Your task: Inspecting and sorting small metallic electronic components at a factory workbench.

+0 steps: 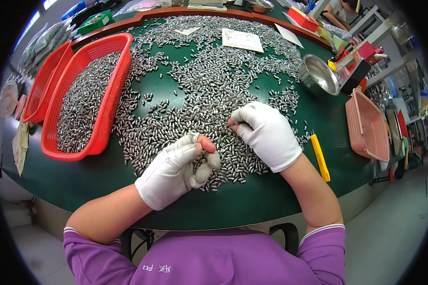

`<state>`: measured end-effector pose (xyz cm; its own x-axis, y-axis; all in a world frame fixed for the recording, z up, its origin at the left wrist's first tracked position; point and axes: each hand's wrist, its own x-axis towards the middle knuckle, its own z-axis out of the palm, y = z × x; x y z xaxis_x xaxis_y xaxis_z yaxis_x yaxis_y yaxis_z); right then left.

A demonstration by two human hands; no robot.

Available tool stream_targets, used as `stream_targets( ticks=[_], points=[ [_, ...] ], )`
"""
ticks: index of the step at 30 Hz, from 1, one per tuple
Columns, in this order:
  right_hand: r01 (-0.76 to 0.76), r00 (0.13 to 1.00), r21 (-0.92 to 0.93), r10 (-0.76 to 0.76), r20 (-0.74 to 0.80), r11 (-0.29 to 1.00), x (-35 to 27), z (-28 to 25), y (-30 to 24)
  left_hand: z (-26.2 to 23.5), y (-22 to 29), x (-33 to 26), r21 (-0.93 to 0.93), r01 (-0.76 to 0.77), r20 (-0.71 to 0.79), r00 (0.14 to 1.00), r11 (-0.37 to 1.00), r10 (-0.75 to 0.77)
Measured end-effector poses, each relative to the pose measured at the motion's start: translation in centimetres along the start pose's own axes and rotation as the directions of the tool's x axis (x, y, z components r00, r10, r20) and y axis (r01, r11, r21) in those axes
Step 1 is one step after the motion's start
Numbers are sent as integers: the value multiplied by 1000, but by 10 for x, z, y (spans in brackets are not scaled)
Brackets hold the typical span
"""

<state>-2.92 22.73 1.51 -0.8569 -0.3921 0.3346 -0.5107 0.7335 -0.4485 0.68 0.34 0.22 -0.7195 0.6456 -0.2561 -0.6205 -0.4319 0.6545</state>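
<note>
Near the counter's (252, 199) front edge, the left hand (176, 171) pinches small metal pieces (202, 157) in closed fingers; the right hand (266, 135), fingers curled shut, picks among the scattered pieces.

Bright, even indoor light falls from overhead, with strips of window or lamp glow at the far left. The small metal parts (209, 80) glint all over the green counter (252, 199), and a steel bowl (318, 73) at its right edge shines. Shadows are soft and short. Focus is sharp mid-picture; fisheye bending curves the counter's edges, and black corners frame the view.
</note>
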Motion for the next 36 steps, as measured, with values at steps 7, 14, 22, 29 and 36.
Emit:
stream_targets(
  ticks=[7,14,22,29,36],
  points=[
    [-256,966,461,236,100,850,-1,-6,-25,-4,-1,0,0,13,26,1000,1000,-13],
    [-34,993,607,-43,112,794,-7,-2,-34,8,1,-1,83,41,-30,999,996,-39],
    [74,991,-94,-84,-102,993,1,-7,-16,5,0,-2,50,25,-80,997,998,-21],
    [-35,999,-185,33,-15,982,0,-3,0,6,0,0,77,11,-74,997,997,-6],
    [180,968,99,-159,-193,979,3,-5,-16,3,0,0,72,41,-47,998,997,-38]
  ],
)
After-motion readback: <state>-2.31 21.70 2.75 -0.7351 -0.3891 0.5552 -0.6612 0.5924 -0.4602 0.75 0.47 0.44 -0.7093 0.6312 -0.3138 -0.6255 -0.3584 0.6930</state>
